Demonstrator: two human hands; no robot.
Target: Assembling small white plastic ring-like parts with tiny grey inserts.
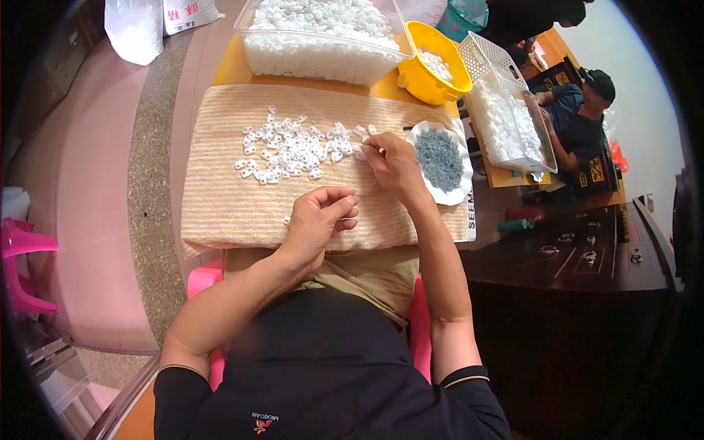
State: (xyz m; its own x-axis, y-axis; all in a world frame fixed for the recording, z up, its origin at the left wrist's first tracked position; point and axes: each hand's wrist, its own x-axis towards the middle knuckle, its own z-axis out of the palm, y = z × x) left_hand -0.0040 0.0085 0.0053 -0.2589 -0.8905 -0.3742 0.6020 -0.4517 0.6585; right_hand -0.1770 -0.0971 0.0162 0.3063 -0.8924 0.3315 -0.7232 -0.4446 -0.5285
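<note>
Right hand (394, 165) pinches a white clip from the pile (290, 150) at eleven o'clock; left hand (319, 220) curls around something small (unclear what). Most clips remain on the towel (220, 205), pins (438, 158) at two o'clock.

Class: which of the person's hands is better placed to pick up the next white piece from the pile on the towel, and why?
Right. The right hand already touches the edge of the white pieces, fingers at one. The left hand sits curled nearer the body, apart from them.

The left hand (320, 218) is held loosely curled, fingertips pinched together; the right hand (392, 165) is stretched forward, fingers pinched.
</note>
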